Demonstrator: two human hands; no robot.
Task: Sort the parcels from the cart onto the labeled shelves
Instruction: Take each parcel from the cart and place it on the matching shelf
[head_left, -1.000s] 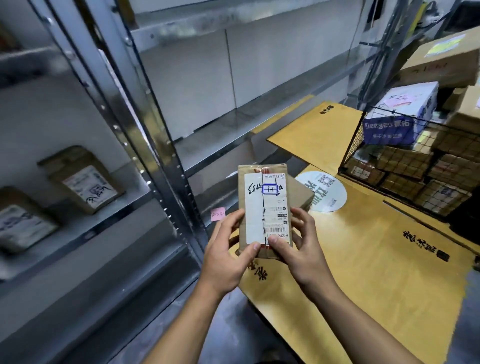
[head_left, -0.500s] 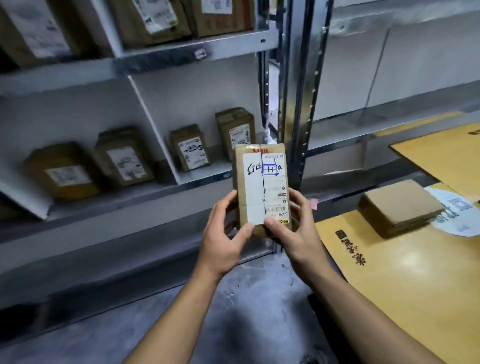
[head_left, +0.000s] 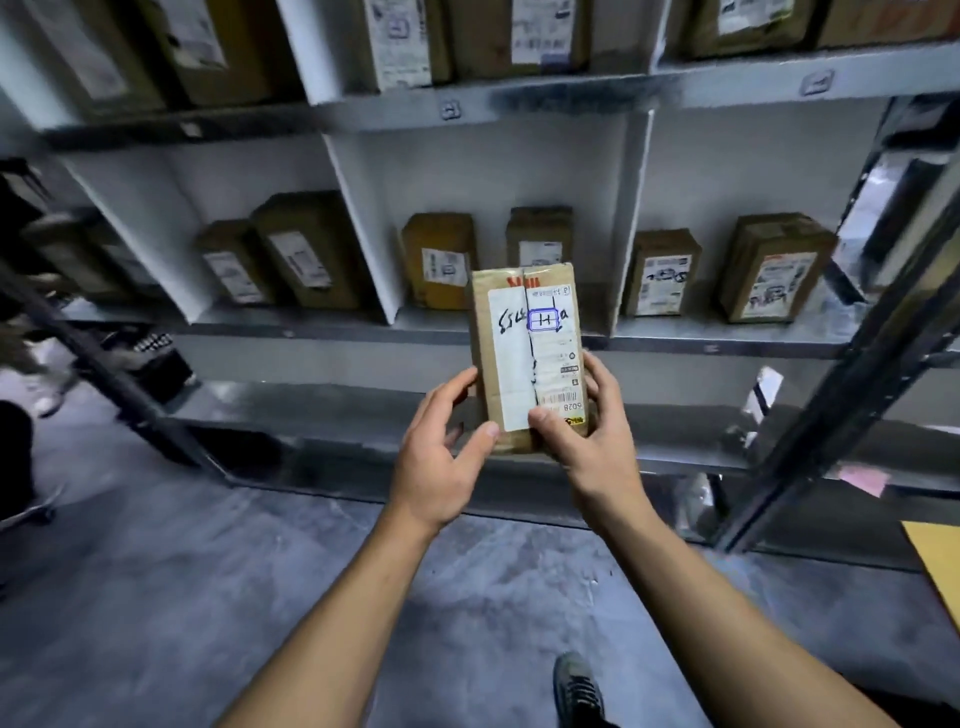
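Parcel (head_left: 527, 353) held upright at frame centre, before the middle shelf (head_left: 467, 325). Left hand (head_left: 441, 457) and right hand (head_left: 587, 447) each clasp a lower corner, thumbs on its face; fingers behind are hidden. White label shows handwriting, a blue-boxed "H" and printed "6028"; red print at top is unreadable. Shelved boxes (head_left: 441, 260) are blurred, labels illegible. Top row is cut off.
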